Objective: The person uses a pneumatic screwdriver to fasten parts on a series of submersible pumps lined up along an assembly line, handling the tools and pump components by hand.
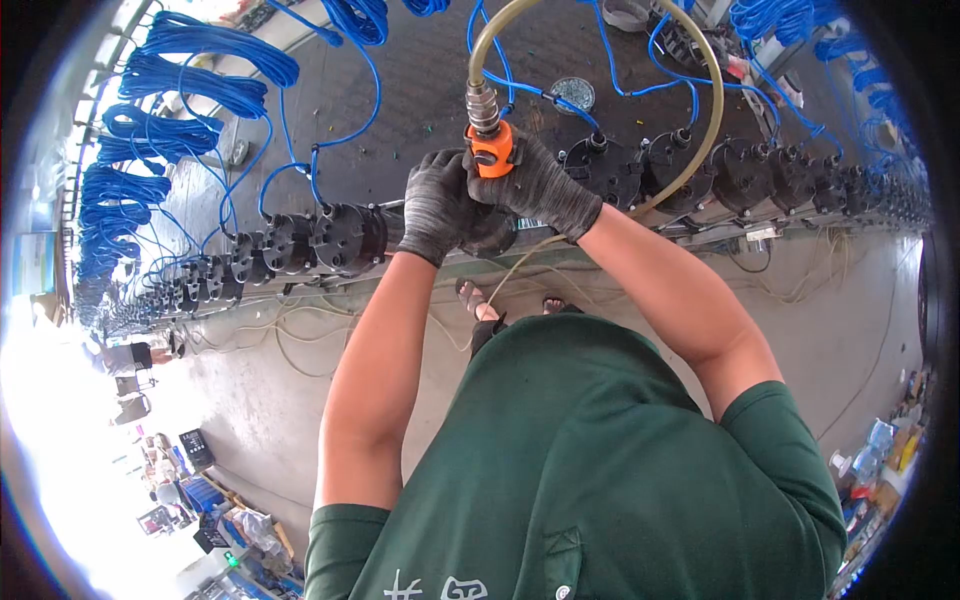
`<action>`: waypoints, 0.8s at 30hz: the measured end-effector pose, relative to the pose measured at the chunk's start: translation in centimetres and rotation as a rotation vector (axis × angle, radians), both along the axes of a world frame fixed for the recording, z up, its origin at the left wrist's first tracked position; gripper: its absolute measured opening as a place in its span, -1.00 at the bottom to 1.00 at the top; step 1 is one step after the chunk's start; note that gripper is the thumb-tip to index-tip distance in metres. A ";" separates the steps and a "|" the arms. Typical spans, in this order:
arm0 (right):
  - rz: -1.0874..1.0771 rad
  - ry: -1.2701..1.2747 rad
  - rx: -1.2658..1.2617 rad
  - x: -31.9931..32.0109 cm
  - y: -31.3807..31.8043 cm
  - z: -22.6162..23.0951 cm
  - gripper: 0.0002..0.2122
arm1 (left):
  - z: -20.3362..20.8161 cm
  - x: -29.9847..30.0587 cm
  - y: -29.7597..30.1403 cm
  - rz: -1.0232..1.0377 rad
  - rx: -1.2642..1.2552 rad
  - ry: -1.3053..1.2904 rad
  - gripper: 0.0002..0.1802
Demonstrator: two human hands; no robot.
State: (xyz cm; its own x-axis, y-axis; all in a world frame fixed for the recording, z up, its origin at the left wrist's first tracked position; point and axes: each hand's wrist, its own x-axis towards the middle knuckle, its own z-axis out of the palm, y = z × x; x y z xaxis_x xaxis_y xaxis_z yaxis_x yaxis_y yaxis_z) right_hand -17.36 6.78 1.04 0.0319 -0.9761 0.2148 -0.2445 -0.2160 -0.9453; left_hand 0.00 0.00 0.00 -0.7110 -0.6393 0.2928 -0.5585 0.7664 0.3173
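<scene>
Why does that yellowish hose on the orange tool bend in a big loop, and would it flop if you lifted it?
The yellowish hose probably flexes rather than flops: it holds a smooth wide arc above the orange tool. It likely springs back, and tugs a little on the right hand gripping the tool. The thin blue tubes look softer, lying in loose coils.

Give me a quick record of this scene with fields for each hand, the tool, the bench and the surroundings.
left hand: gloved left hand, gripping a black round part at the bench edge
right hand: gloved right hand, wrapped around an orange air tool
tool: upright, metal fitting on top, joined to a clear hose
bench: dark bench with a row of black round parts
surroundings: blue coiled tubes, concrete floor
</scene>
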 end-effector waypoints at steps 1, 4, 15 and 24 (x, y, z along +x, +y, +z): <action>0.003 -0.006 -0.028 0.0 0.0 -0.2 -0.73 | 0.6 -0.1 0.4 -0.015 0.002 0.023 -0.53; 0.012 -0.051 -0.044 0.6 0.1 0.1 -0.72 | 1.0 0.3 0.2 -0.029 -0.005 0.039 -0.54; 0.001 -0.055 -0.021 0.6 0.3 0.2 -0.70 | 0.1 0.5 -0.1 -0.026 0.004 0.048 -0.55; -0.018 0.038 -0.023 0.5 0.4 0.1 -0.69 | -0.5 0.6 -0.5 -0.029 -0.016 0.020 -0.48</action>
State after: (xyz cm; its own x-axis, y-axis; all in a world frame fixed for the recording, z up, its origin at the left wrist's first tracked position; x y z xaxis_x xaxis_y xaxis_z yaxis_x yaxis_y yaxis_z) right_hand -16.90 7.17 1.17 0.0229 -0.9714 0.2362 -0.2840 -0.2329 -0.9301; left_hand 0.55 -0.45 -0.47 -0.7230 -0.6137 0.3173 -0.5296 0.7872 0.3159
